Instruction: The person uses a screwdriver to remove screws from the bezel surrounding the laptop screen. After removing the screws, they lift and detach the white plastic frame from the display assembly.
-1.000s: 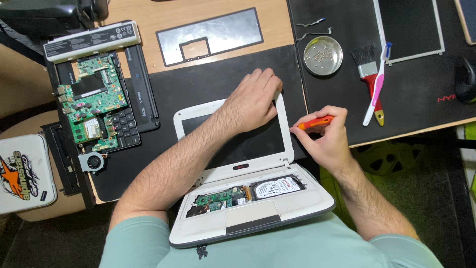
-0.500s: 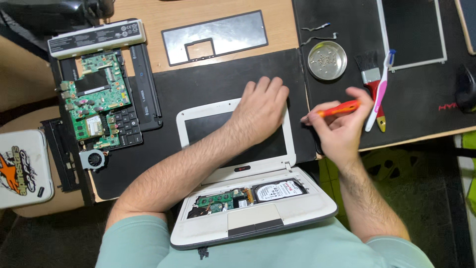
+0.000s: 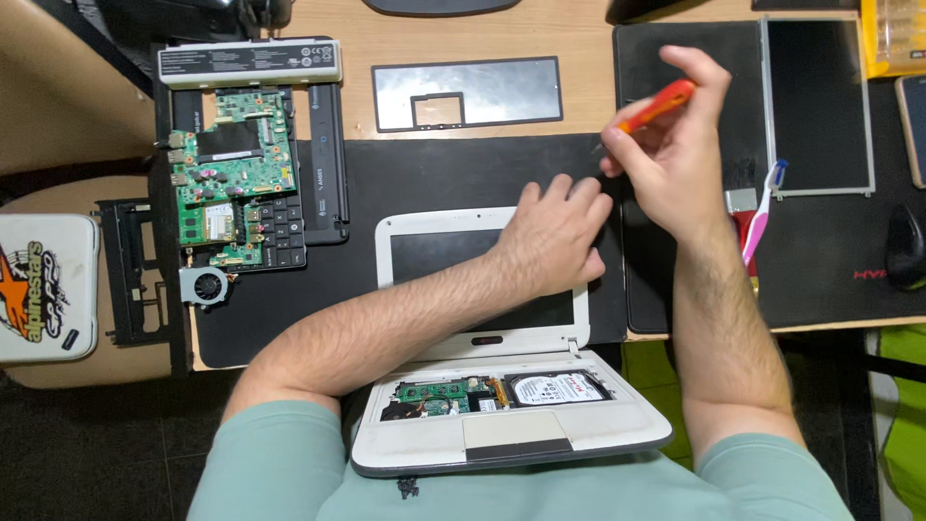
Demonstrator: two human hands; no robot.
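right hand (image 3: 675,159) fingers pinched shut on the orange screwdriver (image 3: 658,104), lifted beyond the white laptop (image 3: 492,328). left hand (image 3: 555,232) lies flat and empty on its screen corner. looks mid-teardown; the tip must find a screw.

Under the left hand's fingers (image 3: 569,207) lies the open laptop's (image 3: 502,386) screen, its base nearer the person; the right hand's fingers (image 3: 690,77) hold a screwdriver (image 3: 656,106) above the mat (image 3: 434,174), a toothbrush (image 3: 762,217), seemingly, just right.
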